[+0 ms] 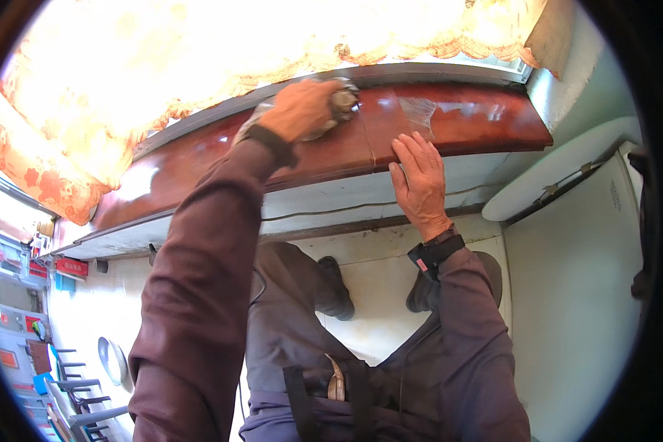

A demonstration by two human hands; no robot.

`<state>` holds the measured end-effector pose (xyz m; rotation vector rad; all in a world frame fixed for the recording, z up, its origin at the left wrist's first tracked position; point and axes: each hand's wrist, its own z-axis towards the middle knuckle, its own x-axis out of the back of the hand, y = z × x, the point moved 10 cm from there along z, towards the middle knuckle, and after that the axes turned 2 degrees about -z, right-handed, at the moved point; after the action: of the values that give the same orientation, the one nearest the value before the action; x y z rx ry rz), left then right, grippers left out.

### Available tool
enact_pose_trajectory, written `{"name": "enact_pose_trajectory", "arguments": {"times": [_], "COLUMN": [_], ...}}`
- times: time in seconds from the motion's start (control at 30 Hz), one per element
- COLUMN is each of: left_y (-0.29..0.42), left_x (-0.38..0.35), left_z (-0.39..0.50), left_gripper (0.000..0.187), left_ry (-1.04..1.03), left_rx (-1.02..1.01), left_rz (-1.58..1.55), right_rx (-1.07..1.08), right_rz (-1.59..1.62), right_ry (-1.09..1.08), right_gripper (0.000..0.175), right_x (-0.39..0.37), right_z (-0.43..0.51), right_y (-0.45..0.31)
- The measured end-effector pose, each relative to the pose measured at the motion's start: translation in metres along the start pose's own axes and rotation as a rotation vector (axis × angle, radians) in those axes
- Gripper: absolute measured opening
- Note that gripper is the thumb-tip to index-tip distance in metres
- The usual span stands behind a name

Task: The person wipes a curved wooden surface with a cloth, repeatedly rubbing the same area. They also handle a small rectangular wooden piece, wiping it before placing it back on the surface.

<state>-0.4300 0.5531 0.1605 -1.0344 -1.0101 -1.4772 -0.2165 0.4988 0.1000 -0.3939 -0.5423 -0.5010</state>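
My left hand (304,110) grips a bunched cloth (345,100) and presses it on the glossy red-brown window sill (331,149), close to the window frame; the hand is slightly blurred. To the right, my right hand (420,174) rests its fingertips on the sill's front edge, fingers extended, holding nothing. Just beyond those fingertips lies a patch of clear film or tape (418,113) stuck on the sill. A thin seam crosses the sill between my two hands.
A bright floral curtain (77,171) hangs over the window. A cable (331,211) runs along the wall below the sill. At the right stands a pale appliance or cabinet (574,276) beside a white oval board (552,166). Chairs (83,387) and a metal basin (112,362) are at lower left.
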Motion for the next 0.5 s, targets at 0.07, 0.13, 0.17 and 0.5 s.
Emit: {"name": "enact_pose_trajectory", "arguments": {"times": [0.07, 0.13, 0.17, 0.5], "left_y": [0.025, 0.034, 0.032, -0.020], "left_x": [-0.002, -0.013, -0.013, -0.024], "left_z": [0.026, 0.043, 0.047, 0.044], "left_gripper": [0.033, 0.030, 0.030, 0.034], "left_ry": [0.015, -0.066, -0.070, -0.264], "left_rx": [-0.050, -0.027, -0.002, 0.134], "left_rz": [0.028, 0.107, 0.125, 0.091], "right_rx": [0.002, -0.001, 0.006, 0.007], "right_rz": [0.010, 0.017, 0.014, 0.026], "right_ry": [0.000, 0.006, 0.001, 0.012], "right_gripper": [0.038, 0.038, 0.038, 0.039], "right_x": [0.000, 0.002, 0.002, 0.003], "right_z": [0.001, 0.001, 0.001, 0.001], "right_y": [0.000, 0.000, 0.000, 0.003]}}
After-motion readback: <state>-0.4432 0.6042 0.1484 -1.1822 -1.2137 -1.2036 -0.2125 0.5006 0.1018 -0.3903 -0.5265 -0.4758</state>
